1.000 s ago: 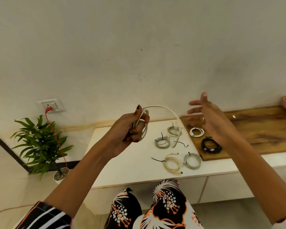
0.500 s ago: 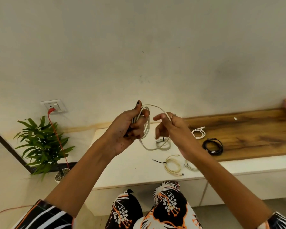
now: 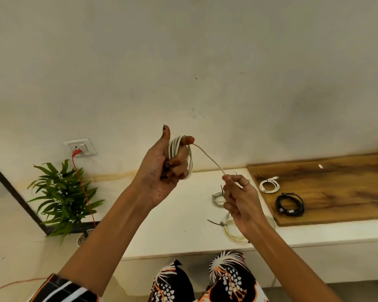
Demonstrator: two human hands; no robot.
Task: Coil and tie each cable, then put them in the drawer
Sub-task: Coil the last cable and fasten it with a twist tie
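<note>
Left hand [image 3: 165, 171] was raised above the white counter [image 3: 183, 214], fingers curled shut around a coil of white cable [image 3: 181, 158], thumb up. Right hand [image 3: 238, 199] pinched the cable's loose tail, taut between the hands. On the counter beneath the right hand lay a grey coil [image 3: 217, 198] and a cream coil [image 3: 232, 232], both partly hidden. The wooden board [image 3: 336, 182] at right carried a white coil [image 3: 269, 185] and a black coil [image 3: 289, 203]. A potted plant [image 3: 61, 199] stood left of the counter edge; counter surface under the left hand was bare.
</note>
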